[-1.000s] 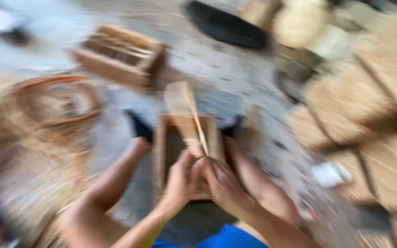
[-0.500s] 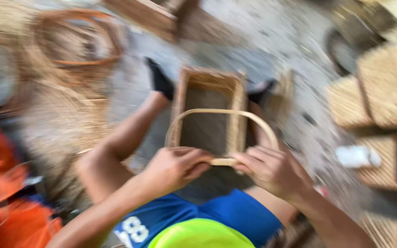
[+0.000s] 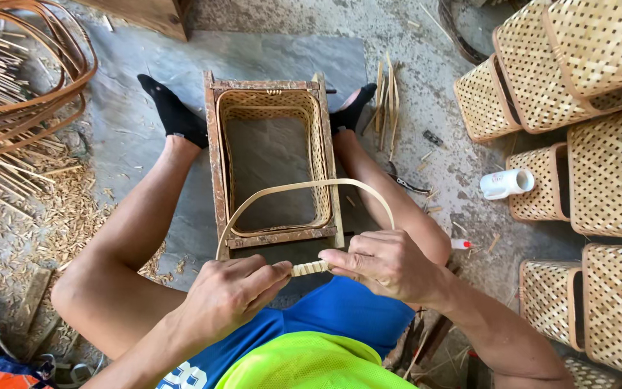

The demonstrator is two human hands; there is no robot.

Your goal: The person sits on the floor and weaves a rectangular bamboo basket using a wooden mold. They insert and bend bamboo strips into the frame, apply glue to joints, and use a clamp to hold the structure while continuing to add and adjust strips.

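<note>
Bamboo is in both hands: the left hand (image 3: 228,292) and right hand (image 3: 383,263) pinch the two ends of a thin bent bamboo strip (image 3: 304,186), each grip closed tight on it where the ends meet at a short wrapped joint (image 3: 309,269). The strip arches over the near edge of a rectangular woven bamboo basket (image 3: 322,155) set in a wooden frame (image 3: 212,166) on the concrete floor between the person's legs. Finished woven baskets (image 3: 599,173) and a white bottle (image 3: 505,183) lie toward the floor's right edge, with curved cane hoops (image 3: 44,79) at its far left corner.
</note>
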